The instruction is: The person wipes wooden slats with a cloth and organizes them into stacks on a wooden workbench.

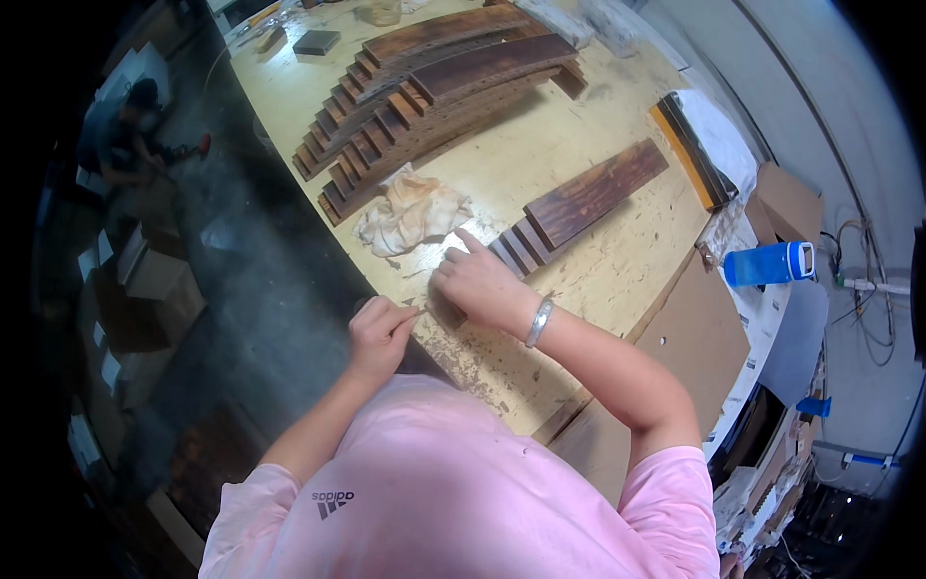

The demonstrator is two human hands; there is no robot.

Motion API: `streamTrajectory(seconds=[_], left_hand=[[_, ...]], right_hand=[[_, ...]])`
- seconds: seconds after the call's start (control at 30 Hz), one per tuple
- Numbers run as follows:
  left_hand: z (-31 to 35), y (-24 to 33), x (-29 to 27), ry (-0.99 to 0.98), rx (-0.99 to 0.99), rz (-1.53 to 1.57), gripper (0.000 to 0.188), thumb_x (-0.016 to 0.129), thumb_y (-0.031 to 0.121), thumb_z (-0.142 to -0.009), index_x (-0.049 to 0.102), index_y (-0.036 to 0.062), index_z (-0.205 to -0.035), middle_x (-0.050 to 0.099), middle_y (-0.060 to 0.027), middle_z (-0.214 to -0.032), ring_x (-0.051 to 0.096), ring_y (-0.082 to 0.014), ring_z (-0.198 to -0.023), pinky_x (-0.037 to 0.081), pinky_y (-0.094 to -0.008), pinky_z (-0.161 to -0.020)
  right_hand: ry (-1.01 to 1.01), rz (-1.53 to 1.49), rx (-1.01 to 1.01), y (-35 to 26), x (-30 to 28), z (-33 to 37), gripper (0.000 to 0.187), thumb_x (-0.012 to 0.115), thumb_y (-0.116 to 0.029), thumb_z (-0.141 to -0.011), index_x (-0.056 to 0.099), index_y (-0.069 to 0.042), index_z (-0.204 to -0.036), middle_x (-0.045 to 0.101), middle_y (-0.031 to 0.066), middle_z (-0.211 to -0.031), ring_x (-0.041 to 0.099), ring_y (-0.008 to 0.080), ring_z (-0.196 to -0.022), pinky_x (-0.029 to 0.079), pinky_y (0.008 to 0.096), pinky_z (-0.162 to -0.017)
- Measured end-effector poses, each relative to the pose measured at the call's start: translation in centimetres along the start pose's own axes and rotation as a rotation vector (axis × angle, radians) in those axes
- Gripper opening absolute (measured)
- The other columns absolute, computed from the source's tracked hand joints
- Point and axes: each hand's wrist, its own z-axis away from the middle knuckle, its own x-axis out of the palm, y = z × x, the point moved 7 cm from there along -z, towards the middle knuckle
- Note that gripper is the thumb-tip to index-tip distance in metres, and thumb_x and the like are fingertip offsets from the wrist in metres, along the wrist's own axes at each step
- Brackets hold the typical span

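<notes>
My left hand (378,333) is closed at the table's near left edge, thumb pressed to the fingers. A small, thin dark tip shows at its fingertips, too small to name. Over the near end of a stack of stepped dark-brown wooden slats (603,193) lies my right hand (487,289), a metal bracelet on its wrist. Its fingers bend down at the stack's end, while one finger reaches out toward a crumpled, stained cloth (410,210). The palm hides part of the lower slats. Beyond the cloth stand more stepped wooden stacks (492,72), slightly curved.
Paint-marked yellowish tabletop (617,106) carries everything. To the right are a long black-and-orange box (693,150), a blue bottle (769,263) and a flat cardboard sheet (694,343). A small dark block (315,42) lies far left. Another person (125,135) crouches beyond the left edge near cartons.
</notes>
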Motion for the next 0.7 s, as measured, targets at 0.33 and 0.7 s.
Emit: streamTrajectory(seconds=[0.33, 0.7], left_hand=[[-0.9, 1.3, 0.9, 0.026, 0.086, -0.178, 0.013, 0.077, 0.002, -0.075, 0.075, 0.005, -0.088, 0.057, -0.0082, -0.072, 0.059, -0.0269, -0.067, 0.047, -0.0386, -0.06], [0.1, 3.3, 3.1, -0.056, 0.195, -0.174, 0.01, 0.078, 0.004, -0.075, 0.075, 0.0085, -0.084, 0.056, -0.0073, -0.071, 0.058, -0.0272, -0.066, 0.046, -0.0388, -0.056]], right_hand=[[0.328, -0.06, 0.423, 10.5, -8.6, 3.0, 0.054, 0.068, -0.049, -0.087, 0.069, -0.007, -0.121, 0.066, 0.0099, -0.13, 0.053, 0.0262, -0.132, 0.023, 0.0541, -0.123], [0.218, -0.146, 0.621, 14.7, -6.0, 4.3, 0.056, 0.053, -0.043, -0.099, 0.073, -0.005, -0.064, 0.065, 0.013, -0.063, 0.063, 0.032, -0.078, 0.034, 0.0501, -0.115]])
